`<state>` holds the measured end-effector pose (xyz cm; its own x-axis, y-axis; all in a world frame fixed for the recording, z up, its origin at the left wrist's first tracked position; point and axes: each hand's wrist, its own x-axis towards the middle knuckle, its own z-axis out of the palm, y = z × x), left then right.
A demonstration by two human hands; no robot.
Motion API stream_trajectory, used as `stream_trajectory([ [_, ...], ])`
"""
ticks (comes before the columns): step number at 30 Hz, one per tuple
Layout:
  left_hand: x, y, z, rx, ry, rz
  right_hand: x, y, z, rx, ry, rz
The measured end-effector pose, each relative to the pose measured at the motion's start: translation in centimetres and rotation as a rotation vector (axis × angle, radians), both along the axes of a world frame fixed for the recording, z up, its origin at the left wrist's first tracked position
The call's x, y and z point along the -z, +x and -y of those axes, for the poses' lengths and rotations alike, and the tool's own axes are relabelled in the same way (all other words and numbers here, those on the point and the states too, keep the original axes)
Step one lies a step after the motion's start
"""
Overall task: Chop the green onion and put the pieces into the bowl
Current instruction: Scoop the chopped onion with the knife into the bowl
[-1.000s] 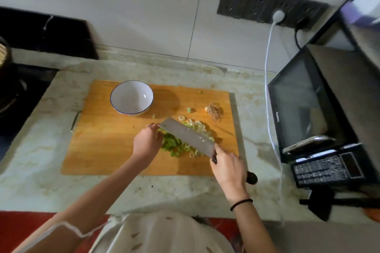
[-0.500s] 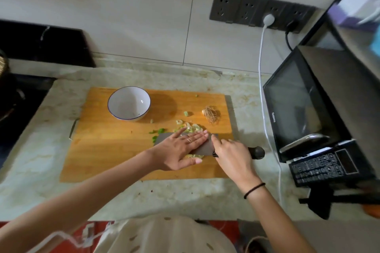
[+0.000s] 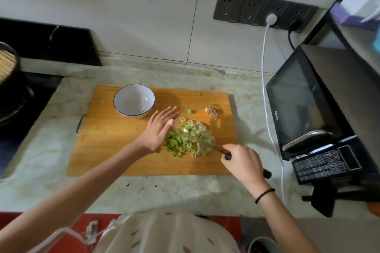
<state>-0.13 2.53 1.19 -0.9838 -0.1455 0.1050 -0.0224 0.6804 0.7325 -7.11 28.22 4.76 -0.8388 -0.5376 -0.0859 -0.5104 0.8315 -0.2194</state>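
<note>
My right hand point(image 3: 243, 163) is curled tight round the handle of the knife point(image 3: 221, 150). The blade runs from the grip up and to the left, but it is so smeared that I cannot say whether it lies on the pile or just above it. Under that blade are the chopped green onion pieces point(image 3: 190, 139), heaped on the cutting board point(image 3: 115, 150). They are dark green on the side towards my left hand point(image 3: 159, 129) and paler on the far side. That hand holds nothing, with its fingers straight and its palm at the pile's left edge. Just beyond its fingertips the white bowl point(image 3: 131, 98) stands on the board. The root end point(image 3: 213, 111) lies past the pile, apart from it. To the right of the knife hand, off the board, stands the microwave point(image 3: 304, 109).
</note>
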Motion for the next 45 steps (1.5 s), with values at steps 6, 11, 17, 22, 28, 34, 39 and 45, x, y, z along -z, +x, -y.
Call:
stream_trajectory([
  [6,-1.3,0.4,-1.0,-0.304,0.160,-0.257,1.0,0.9,1.3,0.347,-0.426,0.714],
  [11,0.5,1.5,-4.9,0.161,-0.378,-0.158,1.1,2.0,2.8,0.565,-0.766,1.126],
  [17,3.2,1.8,-6.6,0.273,-0.587,-0.054,1.3,2.9,3.4,0.686,-0.881,1.300],
  [22,5.5,2.4,-2.5,0.293,-0.434,0.112,1.9,3.1,1.9,0.772,-0.991,1.254],
  [28,4.7,0.1,-0.4,-0.092,-0.047,-0.077,3.4,3.8,0.1,0.718,-0.830,0.757],
  [34,6.5,-1.1,0.9,-0.090,-0.169,0.149,4.6,4.1,-2.5,0.580,-0.356,0.247],
  [39,8.4,-3.2,2.6,-0.310,-0.104,0.384,5.7,4.4,-3.2,0.627,-0.230,0.233],
  [45,9.7,-5.9,1.5,-0.281,0.051,0.321,6.4,4.8,-2.6,0.683,-0.251,0.269],
])
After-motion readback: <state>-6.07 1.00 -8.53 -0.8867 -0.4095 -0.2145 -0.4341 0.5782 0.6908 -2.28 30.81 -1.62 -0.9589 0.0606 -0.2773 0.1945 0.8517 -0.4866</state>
